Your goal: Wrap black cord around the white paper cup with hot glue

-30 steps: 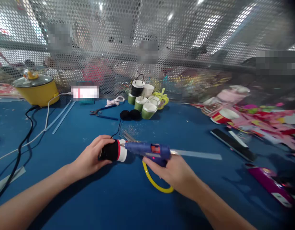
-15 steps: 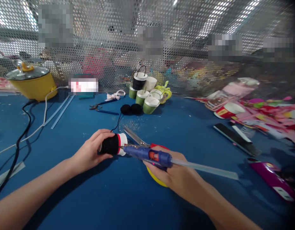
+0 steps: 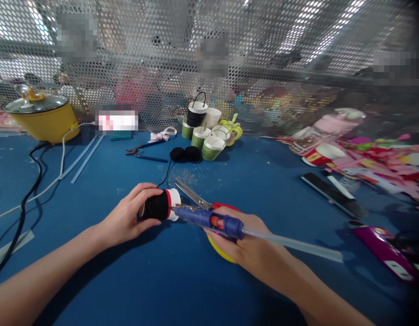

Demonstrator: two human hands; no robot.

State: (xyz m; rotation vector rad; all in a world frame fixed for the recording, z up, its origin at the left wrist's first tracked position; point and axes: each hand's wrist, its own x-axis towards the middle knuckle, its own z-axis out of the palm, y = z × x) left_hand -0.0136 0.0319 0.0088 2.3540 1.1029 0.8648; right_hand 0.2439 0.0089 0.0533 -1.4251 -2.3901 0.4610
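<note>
Left hand (image 3: 129, 215): centre left of the frame, fingers and thumb curled around a cup (image 3: 155, 204). Cup: centre of the frame, held on its side, body wrapped in black, one red band, white end pointing right (whether it rests on the tabletop (image 3: 155, 290) cannot be told). Right hand (image 3: 252, 240): right of centre, grasping a blue glue gun (image 3: 205, 218), nozzle at the red band; actual contact is unclear. Glue stick (image 3: 297, 246): translucent, projecting from the gun's rear toward the lower right. Scissors (image 3: 194, 194): just beyond the gun, blades pointing upper left, partly hidden by the right hand. Black yarn (image 3: 185, 154): upper centre, two rounded bundles, one strand running down toward the cup. Green cups (image 3: 213, 149): upper centre, grouped right of the yarn. Pliers (image 3: 148, 150): left of the yarn, handles spread. Yellow pot (image 3: 48, 127): upper left, glass-lidded.
</note>
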